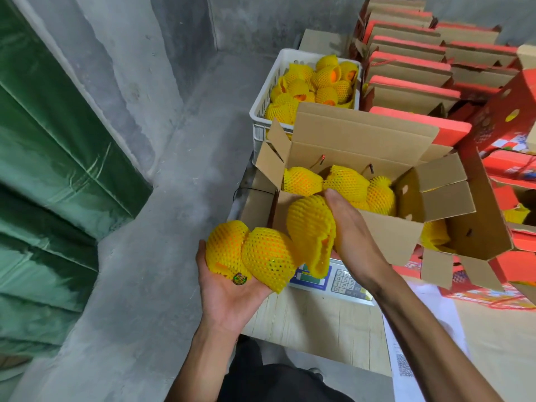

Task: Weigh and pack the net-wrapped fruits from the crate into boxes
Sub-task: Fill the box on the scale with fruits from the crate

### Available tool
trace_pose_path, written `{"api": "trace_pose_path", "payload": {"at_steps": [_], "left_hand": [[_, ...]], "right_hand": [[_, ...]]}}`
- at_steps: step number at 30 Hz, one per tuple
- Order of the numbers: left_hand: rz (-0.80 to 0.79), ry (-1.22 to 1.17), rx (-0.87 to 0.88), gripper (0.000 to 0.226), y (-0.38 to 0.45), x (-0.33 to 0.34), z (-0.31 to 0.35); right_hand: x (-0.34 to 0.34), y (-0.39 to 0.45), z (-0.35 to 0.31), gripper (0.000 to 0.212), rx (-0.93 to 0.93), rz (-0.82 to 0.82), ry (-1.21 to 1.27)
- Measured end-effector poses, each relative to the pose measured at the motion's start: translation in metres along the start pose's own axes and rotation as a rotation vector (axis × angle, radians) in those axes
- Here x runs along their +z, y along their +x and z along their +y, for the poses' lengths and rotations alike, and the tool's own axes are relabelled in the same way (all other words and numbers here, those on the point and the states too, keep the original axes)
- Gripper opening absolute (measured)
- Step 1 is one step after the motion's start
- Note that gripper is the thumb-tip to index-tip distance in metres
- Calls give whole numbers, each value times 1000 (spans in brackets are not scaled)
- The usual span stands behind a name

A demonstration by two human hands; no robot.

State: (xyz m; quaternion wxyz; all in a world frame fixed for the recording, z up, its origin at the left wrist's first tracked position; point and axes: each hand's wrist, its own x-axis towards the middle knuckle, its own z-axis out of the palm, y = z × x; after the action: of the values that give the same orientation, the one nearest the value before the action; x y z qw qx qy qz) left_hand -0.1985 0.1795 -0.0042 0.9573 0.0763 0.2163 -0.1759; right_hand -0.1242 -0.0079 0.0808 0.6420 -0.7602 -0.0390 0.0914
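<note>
My left hand (229, 288) lies palm up and cradles two yellow net-wrapped fruits (252, 250), fingers curled round them. My right hand (351, 224) grips a third net-wrapped fruit (310, 227) just in front of the open cardboard box (385, 230). That box stands on the scale (333, 281) and holds several wrapped fruits (345, 184). The white crate (261, 111) behind it is full of more wrapped fruits (313, 82).
Stacks of flat red cartons (412, 65) fill the back right. Red printed gift boxes (510, 117) crowd the right side of the wooden table (319, 323). A paper label sheet (403, 364) hangs at the table's near edge. Green tarpaulin (52, 169) covers the left; the grey floor lies between.
</note>
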Motion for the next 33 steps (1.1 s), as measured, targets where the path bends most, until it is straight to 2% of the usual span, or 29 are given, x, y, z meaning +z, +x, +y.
{"api": "trace_pose_path", "payload": {"at_steps": [4, 8, 11, 15, 20, 23, 26, 29, 33], "left_hand": [[-44, 34, 27, 81, 1, 8, 4], [-101, 96, 42, 82, 4, 23, 2], [-154, 131, 34, 75, 10, 35, -6], [-263, 169, 7, 81, 20, 50, -19], [-287, 231, 44, 84, 33, 68, -27], [-297, 246, 53, 76, 37, 81, -32], [-291, 231, 40, 71, 43, 89, -34], [-310, 267, 6, 78, 47, 93, -37], [-297, 239, 40, 89, 54, 97, -37]], "right_hand": [[-9, -6, 9, 27, -26, -19, 86], [-22, -16, 4, 16, -122, -114, -4], [-30, -20, -11, 37, -150, -192, -209], [-36, -21, -24, 77, -116, -242, -590], [-52, -12, -24, 92, -45, -259, -727], [-62, -6, -22, 89, -20, -260, -748], [-70, -1, -24, 81, 24, -244, -664], [-82, 9, -21, 68, 68, -227, -534], [-91, 15, -23, 57, 11, -225, -467]]}}
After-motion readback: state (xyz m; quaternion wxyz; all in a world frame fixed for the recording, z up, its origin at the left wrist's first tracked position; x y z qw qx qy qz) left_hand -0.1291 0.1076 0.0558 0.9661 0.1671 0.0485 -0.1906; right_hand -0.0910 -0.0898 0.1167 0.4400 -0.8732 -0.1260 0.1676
